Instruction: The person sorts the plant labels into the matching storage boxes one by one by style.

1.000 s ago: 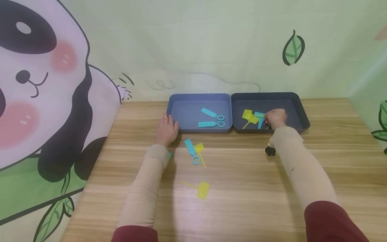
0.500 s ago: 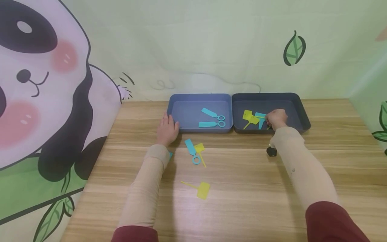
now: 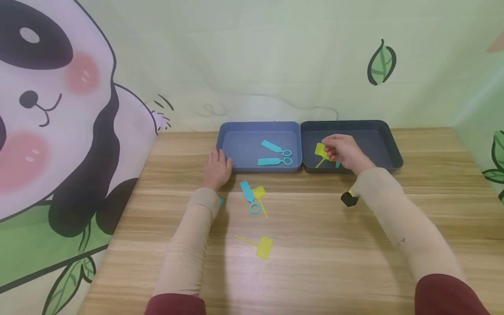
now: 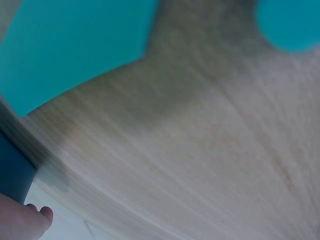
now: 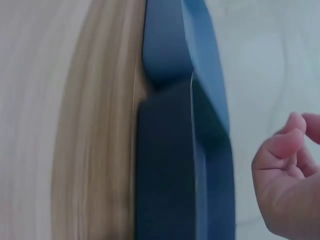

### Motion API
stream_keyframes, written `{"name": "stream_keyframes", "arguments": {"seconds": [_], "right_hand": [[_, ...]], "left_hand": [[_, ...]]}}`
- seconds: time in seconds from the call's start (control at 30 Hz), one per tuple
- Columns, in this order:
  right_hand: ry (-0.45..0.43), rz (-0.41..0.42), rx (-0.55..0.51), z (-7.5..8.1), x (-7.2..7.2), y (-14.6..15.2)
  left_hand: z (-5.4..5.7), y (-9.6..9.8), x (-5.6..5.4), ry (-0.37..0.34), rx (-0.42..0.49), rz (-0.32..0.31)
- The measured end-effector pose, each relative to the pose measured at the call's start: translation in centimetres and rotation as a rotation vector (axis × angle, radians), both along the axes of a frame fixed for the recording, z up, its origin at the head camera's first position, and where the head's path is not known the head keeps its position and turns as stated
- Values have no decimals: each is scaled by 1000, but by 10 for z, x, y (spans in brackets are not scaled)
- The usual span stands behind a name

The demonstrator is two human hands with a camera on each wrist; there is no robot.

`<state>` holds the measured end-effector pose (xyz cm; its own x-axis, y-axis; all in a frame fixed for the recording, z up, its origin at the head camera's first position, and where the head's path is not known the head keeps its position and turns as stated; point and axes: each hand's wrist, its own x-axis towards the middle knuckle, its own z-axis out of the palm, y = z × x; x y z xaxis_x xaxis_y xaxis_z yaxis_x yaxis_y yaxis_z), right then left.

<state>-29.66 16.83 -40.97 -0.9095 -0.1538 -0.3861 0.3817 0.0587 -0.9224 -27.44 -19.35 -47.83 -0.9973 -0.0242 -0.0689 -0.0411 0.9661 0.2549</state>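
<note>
My left hand (image 3: 218, 168) lies with fingers extended against the left end of the blue tray (image 3: 236, 168). Two blue tags with ring ends (image 3: 271, 161) lie in that tray. Over the dark tray (image 3: 387, 146) is my right hand (image 3: 346, 151), fingers loosely bent, with nothing visible between them in the right wrist view. Beneath it, a yellow T-shaped plant label (image 3: 320, 148) shows, along with a sliver of blue tag (image 3: 337, 165); the hand hides the other pieces there. In the left wrist view a blue tag (image 4: 80, 45) is close below the wrist.
On the wooden table (image 3: 315, 245), a blue ring-ended tag (image 3: 247, 191) overlaps a yellow plant label (image 3: 260, 192). Nearer the front lies another yellow plant label (image 3: 264, 247). The trays stand side by side before a wall with a panda print (image 3: 78, 109).
My right hand has risen out of the dark tray and shifted slightly left, its fingers away from the labels there. The left hand has stayed at the blue tray.
</note>
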Motion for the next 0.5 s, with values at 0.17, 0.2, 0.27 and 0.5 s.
{"name": "stream_keyframes", "arguments": {"seconds": [0.17, 0.2, 0.27, 0.5], "right_hand": [[23, 189, 59, 6, 18, -21], [35, 228, 93, 7, 22, -26], [74, 319, 182, 6, 30, -35], [303, 629, 492, -9, 56, -65]], "left_hand": [[-1, 0, 0, 0, 12, -2], [-2, 0, -1, 2, 15, -2], [-2, 0, -1, 4, 15, -5], [-6, -2, -2, 23, 10, -2]]}}
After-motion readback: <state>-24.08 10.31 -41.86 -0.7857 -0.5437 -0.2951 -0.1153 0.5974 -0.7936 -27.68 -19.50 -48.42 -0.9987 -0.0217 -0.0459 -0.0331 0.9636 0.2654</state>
